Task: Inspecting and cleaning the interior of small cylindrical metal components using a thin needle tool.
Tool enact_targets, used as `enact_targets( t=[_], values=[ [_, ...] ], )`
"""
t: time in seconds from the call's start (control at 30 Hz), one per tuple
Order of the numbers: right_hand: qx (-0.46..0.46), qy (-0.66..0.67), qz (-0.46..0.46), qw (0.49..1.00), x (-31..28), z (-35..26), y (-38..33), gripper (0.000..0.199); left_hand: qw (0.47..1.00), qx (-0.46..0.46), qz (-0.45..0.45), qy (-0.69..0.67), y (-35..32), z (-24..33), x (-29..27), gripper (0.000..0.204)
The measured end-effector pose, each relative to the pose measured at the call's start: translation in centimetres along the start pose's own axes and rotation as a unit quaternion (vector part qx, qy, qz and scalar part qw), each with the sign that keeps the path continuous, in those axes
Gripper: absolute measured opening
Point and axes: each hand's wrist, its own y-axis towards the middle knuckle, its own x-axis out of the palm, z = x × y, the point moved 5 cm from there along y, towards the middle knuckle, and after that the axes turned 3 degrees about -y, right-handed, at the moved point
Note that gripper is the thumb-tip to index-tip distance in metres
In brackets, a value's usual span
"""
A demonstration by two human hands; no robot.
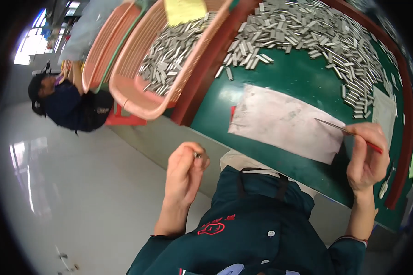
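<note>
My left hand (184, 172) is closed in a loose fist off the table's near edge. Between thumb and forefinger shows the end of a small metal piece (197, 155); the fingers hide the rest of it. Over the right end of a pale, smudged cloth (280, 121), my right hand (369, 153) grips a slim pointed metal tool with a red handle (332, 125). Its tip points left above the cloth. On the green tabletop (211, 112) beyond lies a broad heap of small flat metal pieces (298, 27).
A dark red rim (195, 98) borders the table. Left of it stands a pink basket (128, 98) of similar metal pieces with a yellow sheet (184, 10). Another pink basket (101, 50) is beyond. A person (71, 103) in dark clothes sits at far left.
</note>
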Motion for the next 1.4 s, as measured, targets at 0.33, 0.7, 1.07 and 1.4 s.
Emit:
enact_targets(
  t=[0.33,0.7,1.07,1.4],
  values=[
    [0.057,0.001,0.004,0.998,0.2,0.7,-0.7,0.013,0.957,-0.158,0.059,-0.236,-1.5,-6.4,-7.0,0.026],
    [0.06,-0.022,0.006,0.998,-0.1,0.7,-1.0,0.014,0.923,-0.214,0.077,-0.31,-1.7,-8.1,-6.6,0.027],
    [0.064,-0.039,0.002,0.997,0.1,0.7,-0.7,0.013,0.926,-0.24,0.074,-0.283,-1.7,-8.7,-6.1,0.03],
    [0.078,-0.021,0.009,0.997,0.1,0.8,-0.8,0.013,0.962,-0.19,0.109,-0.161,-1.6,-8.4,-6.0,0.03]
  ],
)
